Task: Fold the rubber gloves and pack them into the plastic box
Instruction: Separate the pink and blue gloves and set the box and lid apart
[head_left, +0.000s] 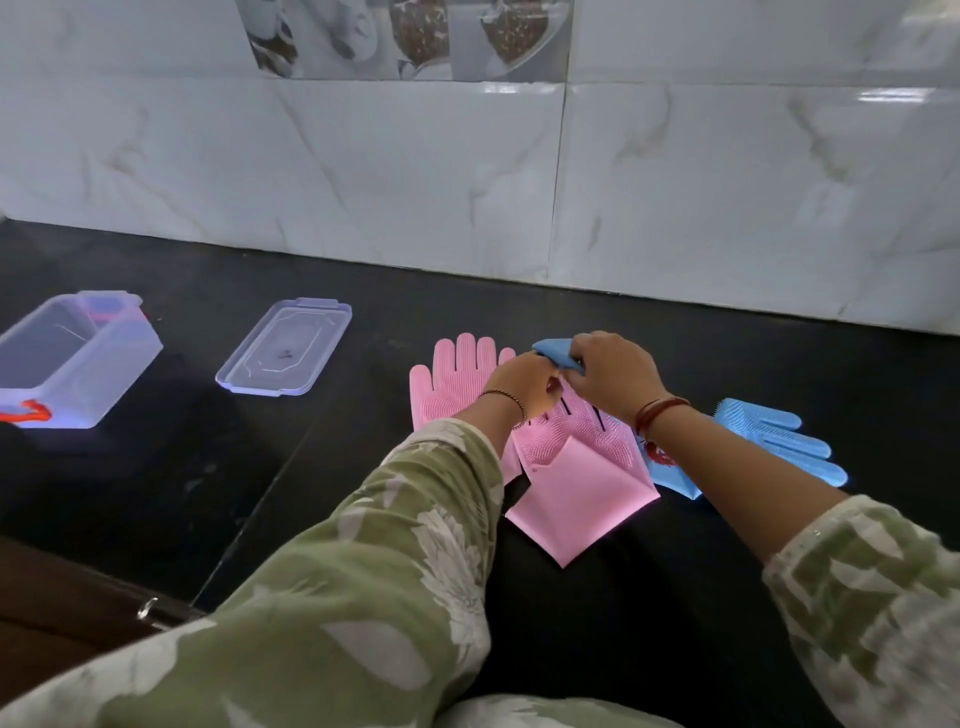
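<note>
Two pink rubber gloves lie on the black counter: one flat (457, 374) with fingers pointing to the wall, the other (576, 483) across it with its cuff toward me. My left hand (519, 382) and my right hand (613, 371) are together above them, both pinching a folded blue glove (556, 353). Another blue glove (774, 436) lies flat at the right, partly under my right forearm. The clear plastic box (78, 358) with red latches stands open at the far left.
The box's clear lid (285, 348) lies on the counter between the box and the gloves. A white marble-tiled wall (467, 171) runs along the back. A brown drawer front with a metal ring (148, 608) is at the lower left edge.
</note>
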